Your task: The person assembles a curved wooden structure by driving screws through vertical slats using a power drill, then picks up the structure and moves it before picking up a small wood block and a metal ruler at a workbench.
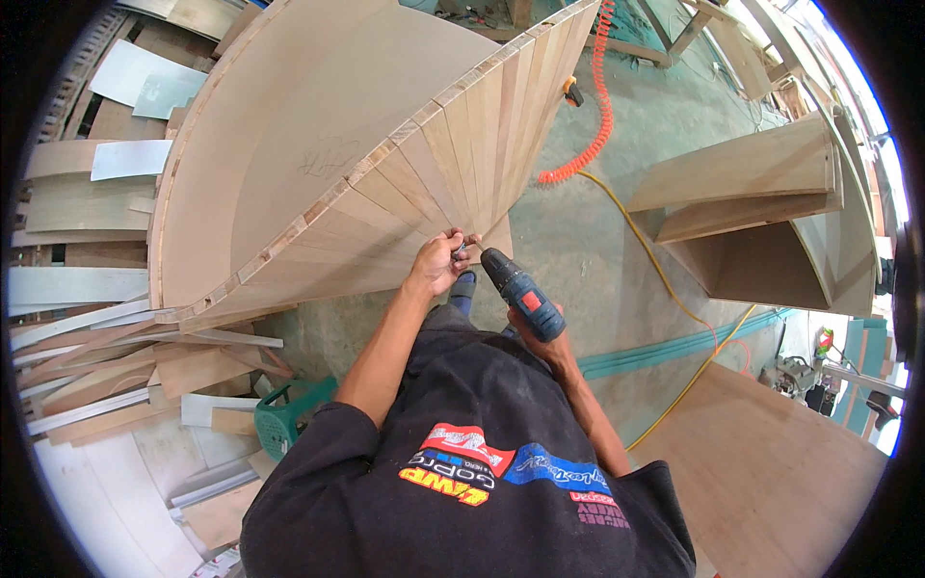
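A blue and black cordless drill [523,295] is in my right hand [551,349], which wraps round its grip and is mostly hidden under the tool. The drill's chuck points away from me and to the left, towards my left hand [443,260]. My left fingers are pinched close to the drill's front end, round something small and dark that I cannot make out. Both hands are over the lower end of a large curved wooden structure [403,183], faced with narrow slats that fan out. Whether the bit touches the wood cannot be seen.
Stacked boards and strips [87,275] lie at the left, with a green plastic stool [281,420] beside them. An orange coiled hose [605,106] and a yellow hose [644,234] cross the floor. At the right stand an angled wooden piece [742,178] and a flat brown panel [761,467].
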The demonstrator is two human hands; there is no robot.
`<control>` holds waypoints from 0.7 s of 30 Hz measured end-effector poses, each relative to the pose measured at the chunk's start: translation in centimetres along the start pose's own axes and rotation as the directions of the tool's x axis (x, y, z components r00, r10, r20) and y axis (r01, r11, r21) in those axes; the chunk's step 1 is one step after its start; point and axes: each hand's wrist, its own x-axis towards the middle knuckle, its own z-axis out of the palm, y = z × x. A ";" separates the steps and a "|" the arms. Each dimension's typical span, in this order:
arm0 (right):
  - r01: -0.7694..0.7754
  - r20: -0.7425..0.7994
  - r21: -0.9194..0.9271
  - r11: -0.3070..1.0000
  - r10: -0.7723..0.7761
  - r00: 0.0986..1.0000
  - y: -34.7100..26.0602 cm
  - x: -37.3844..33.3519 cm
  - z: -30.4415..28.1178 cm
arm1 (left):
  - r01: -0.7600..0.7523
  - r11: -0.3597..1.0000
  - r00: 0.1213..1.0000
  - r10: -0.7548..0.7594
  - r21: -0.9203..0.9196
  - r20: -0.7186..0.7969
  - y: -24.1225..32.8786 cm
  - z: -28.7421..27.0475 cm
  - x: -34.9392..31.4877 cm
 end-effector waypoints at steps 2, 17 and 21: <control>-0.009 0.002 0.030 1.000 0.009 1.000 -0.6 -0.3 0.0 | -0.037 0.999 0.999 0.037 -0.035 0.006 -0.1 0.2 0.2; -0.019 -0.041 0.081 0.997 0.022 0.999 -0.4 -0.1 0.3 | -0.193 0.976 0.976 0.202 0.101 -0.084 -0.6 3.5 0.2; -0.019 -0.036 0.083 0.996 0.022 0.999 -0.5 0.1 0.1 | -0.210 0.974 0.966 0.221 0.090 -0.135 -0.9 3.5 0.7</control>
